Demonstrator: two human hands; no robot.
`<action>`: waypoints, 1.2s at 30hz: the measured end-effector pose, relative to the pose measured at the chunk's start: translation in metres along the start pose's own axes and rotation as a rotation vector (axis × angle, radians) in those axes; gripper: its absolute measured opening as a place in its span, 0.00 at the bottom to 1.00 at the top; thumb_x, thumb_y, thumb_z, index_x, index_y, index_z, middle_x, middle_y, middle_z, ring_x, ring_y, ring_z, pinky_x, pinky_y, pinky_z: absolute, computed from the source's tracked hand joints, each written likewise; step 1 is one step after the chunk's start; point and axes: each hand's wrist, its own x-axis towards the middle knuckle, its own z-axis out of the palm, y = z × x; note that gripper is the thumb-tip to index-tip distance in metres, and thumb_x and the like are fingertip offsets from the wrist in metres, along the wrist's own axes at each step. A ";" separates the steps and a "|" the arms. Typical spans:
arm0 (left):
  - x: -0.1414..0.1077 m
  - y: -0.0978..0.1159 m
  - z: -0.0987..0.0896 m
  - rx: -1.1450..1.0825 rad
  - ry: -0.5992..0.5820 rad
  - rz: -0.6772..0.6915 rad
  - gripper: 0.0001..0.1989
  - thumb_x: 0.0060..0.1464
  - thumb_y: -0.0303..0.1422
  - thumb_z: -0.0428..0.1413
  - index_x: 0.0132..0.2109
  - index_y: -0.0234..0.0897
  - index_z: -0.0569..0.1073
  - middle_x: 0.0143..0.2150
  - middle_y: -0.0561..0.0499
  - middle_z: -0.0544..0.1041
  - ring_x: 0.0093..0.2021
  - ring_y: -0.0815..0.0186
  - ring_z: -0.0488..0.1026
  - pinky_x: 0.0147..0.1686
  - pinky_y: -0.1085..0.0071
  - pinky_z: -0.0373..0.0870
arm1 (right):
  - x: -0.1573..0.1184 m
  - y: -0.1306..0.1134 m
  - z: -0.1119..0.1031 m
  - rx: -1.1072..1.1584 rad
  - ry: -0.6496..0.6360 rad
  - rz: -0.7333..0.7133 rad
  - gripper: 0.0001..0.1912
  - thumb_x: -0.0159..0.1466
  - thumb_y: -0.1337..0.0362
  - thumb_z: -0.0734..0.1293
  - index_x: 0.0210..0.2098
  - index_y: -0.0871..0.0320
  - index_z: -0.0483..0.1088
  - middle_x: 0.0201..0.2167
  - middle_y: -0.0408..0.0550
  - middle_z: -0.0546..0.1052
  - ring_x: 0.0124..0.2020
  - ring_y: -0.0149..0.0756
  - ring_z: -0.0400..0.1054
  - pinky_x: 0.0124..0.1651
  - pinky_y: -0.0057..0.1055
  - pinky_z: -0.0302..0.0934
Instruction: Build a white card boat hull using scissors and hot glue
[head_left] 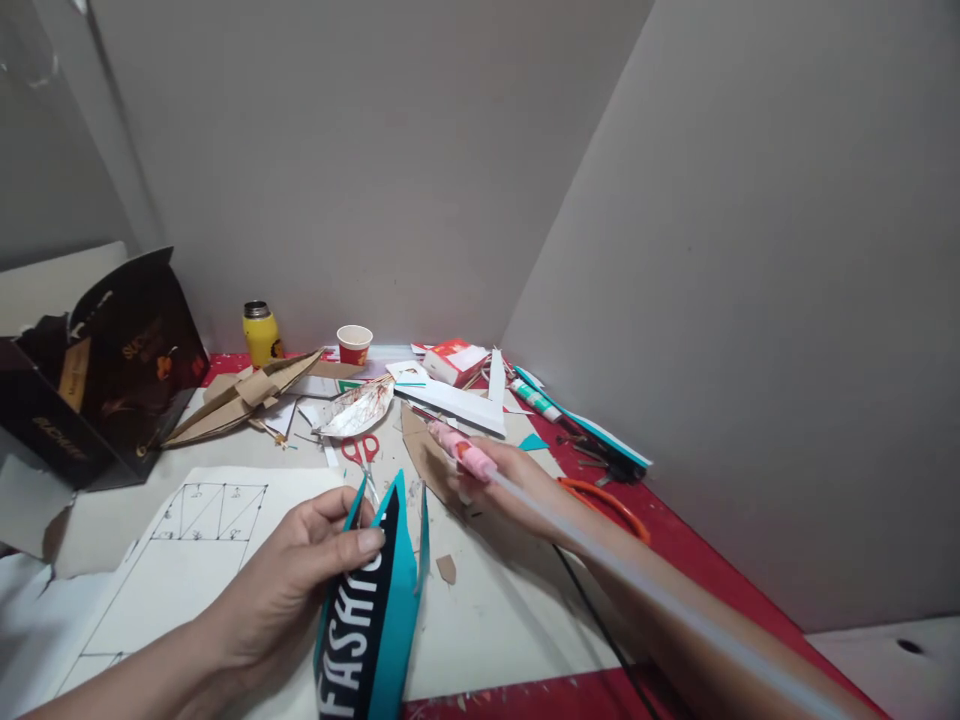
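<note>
My left hand pinches a folded teal and black cardboard piece with white lettering near its pointed top. The piece stands upright, and its lower end runs out of the frame. To the right, my right hand is wrapped round a pink hot glue gun. A long translucent glue stick sticks out of the gun's back end along my forearm. The gun's nozzle points away, apart from the teal piece. Red-handled scissors lie just beyond the left hand, and a small brown cardboard scrap lies between the hands.
A sheet with a drawn truss-like pattern lies at left. Behind are a dark box, yellow bottle, paper cup, cardboard boat shape and silvery leaf shape. An orange ring-shaped handle and black cord lie right.
</note>
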 end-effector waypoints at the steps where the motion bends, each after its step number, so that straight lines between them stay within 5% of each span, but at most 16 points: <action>1: -0.001 0.003 0.001 0.017 0.001 0.009 0.05 0.52 0.29 0.62 0.36 0.34 0.75 0.28 0.52 0.77 0.26 0.72 0.72 0.29 0.77 0.67 | -0.004 0.002 -0.001 -0.043 -0.012 -0.006 0.07 0.57 0.61 0.66 0.28 0.57 0.67 0.26 0.45 0.73 0.27 0.36 0.65 0.30 0.30 0.56; 8: -0.006 0.013 0.005 0.082 0.036 0.080 0.07 0.52 0.31 0.63 0.36 0.36 0.71 0.27 0.56 0.74 0.26 0.74 0.68 0.29 0.78 0.63 | -0.028 0.020 -0.002 -0.503 -0.154 -0.032 0.08 0.57 0.65 0.66 0.37 0.59 0.69 0.36 0.52 0.74 0.34 0.41 0.67 0.34 0.32 0.54; 19: -0.011 0.018 0.009 0.142 0.093 0.142 0.09 0.51 0.32 0.63 0.34 0.37 0.70 0.26 0.57 0.72 0.26 0.74 0.65 0.30 0.76 0.61 | -0.032 0.026 -0.011 -0.481 -0.194 -0.071 0.08 0.59 0.63 0.67 0.37 0.59 0.72 0.37 0.54 0.75 0.36 0.43 0.70 0.38 0.35 0.60; 23: -0.012 0.018 0.008 0.146 0.112 0.144 0.09 0.52 0.33 0.63 0.35 0.37 0.70 0.26 0.57 0.73 0.27 0.73 0.66 0.30 0.75 0.61 | -0.038 -0.002 -0.021 -0.227 0.004 -0.181 0.09 0.63 0.62 0.63 0.38 0.58 0.73 0.38 0.54 0.77 0.39 0.43 0.70 0.40 0.37 0.62; 26: -0.014 0.018 0.010 0.147 0.107 0.150 0.08 0.51 0.33 0.63 0.33 0.37 0.71 0.27 0.56 0.73 0.27 0.72 0.66 0.31 0.74 0.61 | -0.049 -0.037 -0.022 0.170 0.112 -0.195 0.12 0.66 0.58 0.62 0.29 0.57 0.70 0.26 0.47 0.74 0.29 0.35 0.69 0.31 0.31 0.62; 31: -0.018 0.018 0.014 0.240 0.102 0.177 0.06 0.51 0.33 0.62 0.34 0.37 0.73 0.30 0.53 0.75 0.32 0.68 0.68 0.36 0.71 0.63 | -0.059 -0.082 -0.007 0.666 -0.085 -0.039 0.15 0.61 0.53 0.68 0.27 0.58 0.66 0.18 0.37 0.65 0.15 0.23 0.57 0.17 0.22 0.53; 36: -0.022 0.016 0.015 0.326 0.145 0.199 0.07 0.50 0.34 0.63 0.35 0.37 0.75 0.31 0.53 0.75 0.31 0.68 0.67 0.35 0.72 0.62 | -0.048 -0.095 0.008 0.724 -0.156 0.058 0.17 0.54 0.56 0.74 0.38 0.59 0.72 0.14 0.32 0.63 0.12 0.21 0.53 0.14 0.20 0.47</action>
